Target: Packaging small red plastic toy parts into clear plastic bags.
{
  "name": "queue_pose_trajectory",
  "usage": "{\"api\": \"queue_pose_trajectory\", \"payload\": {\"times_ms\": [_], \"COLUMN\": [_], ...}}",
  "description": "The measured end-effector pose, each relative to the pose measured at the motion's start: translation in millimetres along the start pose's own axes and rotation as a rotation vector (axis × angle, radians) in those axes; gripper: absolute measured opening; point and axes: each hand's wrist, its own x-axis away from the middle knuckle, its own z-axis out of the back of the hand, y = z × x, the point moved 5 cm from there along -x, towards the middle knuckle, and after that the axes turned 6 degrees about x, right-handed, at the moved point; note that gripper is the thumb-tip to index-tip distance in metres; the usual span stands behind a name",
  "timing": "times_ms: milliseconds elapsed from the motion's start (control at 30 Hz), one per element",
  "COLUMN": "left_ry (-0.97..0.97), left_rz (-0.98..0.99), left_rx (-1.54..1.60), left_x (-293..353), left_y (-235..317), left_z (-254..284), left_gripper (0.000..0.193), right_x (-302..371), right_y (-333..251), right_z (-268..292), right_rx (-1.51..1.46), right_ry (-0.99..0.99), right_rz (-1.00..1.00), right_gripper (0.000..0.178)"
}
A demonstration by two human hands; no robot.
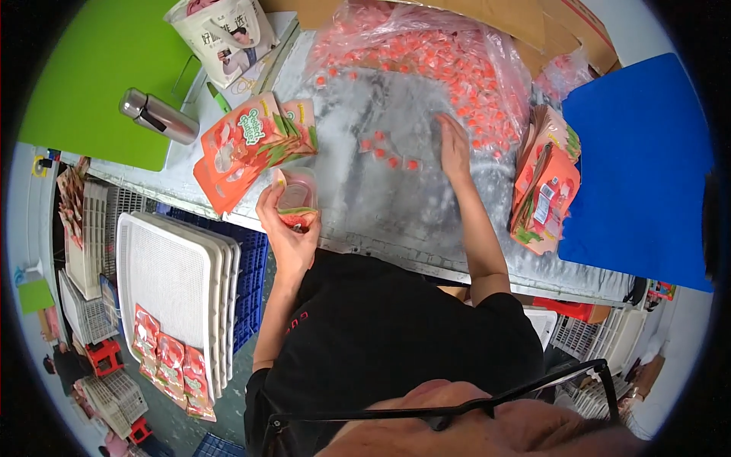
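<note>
My left hand [285, 240] is closed around a red-and-green printed pouch [298, 218] near the table's front edge. The pouch's top gapes, and a clear, rounded plastic piece [297, 190] shows at its mouth; whether it is part of the pouch I cannot tell. My right hand [454, 148] is open and holds nothing, its fingers stretched out with the edge of the palm toward the tabletop. Between the hands lies a small group of wrapped red sweets [392, 161]. To the right hand's far side spreads a large heap of the same wrapped sweets [457, 65].
Fanned flat pouches [242, 148] lie at left, and stacked pouches [544, 190] at right. A steel flask [160, 116] and white bag [222, 42] stand at far left. Blue board [640, 167] borders the right side. White trays [171, 266] stand below left, with filled pouches [173, 365].
</note>
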Motion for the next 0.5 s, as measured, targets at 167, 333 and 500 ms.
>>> {"api": "queue_pose_trajectory", "payload": {"times_ms": [167,333,500], "left_ry": [0.011,0.009,0.009], "left_rz": [-0.004,-0.003,-0.011], "left_rx": [-0.011,0.010,0.006], "left_x": [4.3,5.5,5.1], "left_y": [-3.6,-4.2,-0.4], "left_z": [3.1,3.0,6.2], "left_gripper": [0.075,0.075,0.074], "right_x": [34.6,52.4,50.3], "right_y": [-9.9,-55.3,-43.2], "right_z": [-13.4,-46.0,-29.9], "right_rx": [0.430,0.351,0.652], "right_ry": [0.080,0.015,0.193], "right_rz": [0.237,0.277,0.282], "right_gripper": [0.042,0.056,0.056]}}
